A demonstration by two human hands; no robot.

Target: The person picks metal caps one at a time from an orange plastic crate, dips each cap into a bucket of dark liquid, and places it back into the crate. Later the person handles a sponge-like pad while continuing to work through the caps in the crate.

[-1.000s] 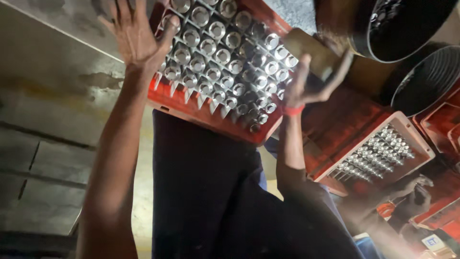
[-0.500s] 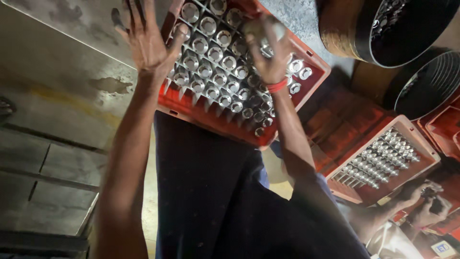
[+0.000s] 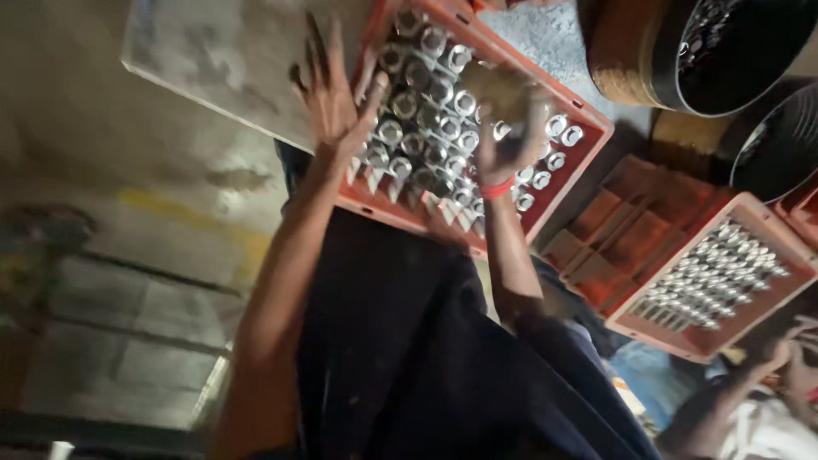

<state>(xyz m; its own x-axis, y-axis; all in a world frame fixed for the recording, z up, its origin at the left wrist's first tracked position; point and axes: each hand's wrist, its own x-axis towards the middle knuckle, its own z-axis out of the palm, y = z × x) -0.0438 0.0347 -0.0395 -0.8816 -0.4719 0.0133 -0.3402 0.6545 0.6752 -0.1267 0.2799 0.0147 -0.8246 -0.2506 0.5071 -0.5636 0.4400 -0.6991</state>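
- Our left hand [image 3: 332, 102] was spread flat, fingers wide apart, resting on the near-left edge of the red crate [image 3: 588, 140], with the fingertips reaching up over a pale grey slab [image 3: 221, 60] beside it. The grip was fully apart, nothing in it.
- Our right hand [image 3: 511, 128] was over the middle of the same crate, fingers curled down among the shiny metal parts [image 3: 417, 111]. It was pretty blurry there, so we couldn't tell if the grip was actually clamped on a piece or just touching the tops.
- There was a red band [image 3: 497, 187] round that wrist.
- The crate itself sat tilted in the view, just past our dark trousers [image 3: 392, 341], packed with rows of those silvery pieces standing side by side.
- Off to the right was a second red crate [image 3: 750, 255] with its own cluster of silvery parts [image 3: 716, 277], well apart from our hands.
- Between the two crates lay an orange divided tray [image 3: 630, 221].
- Up top right were two big dark round containers [image 3: 733, 51].
- Bottom right corner, somebody else's hand [image 3: 780, 353] showed near the second crate.
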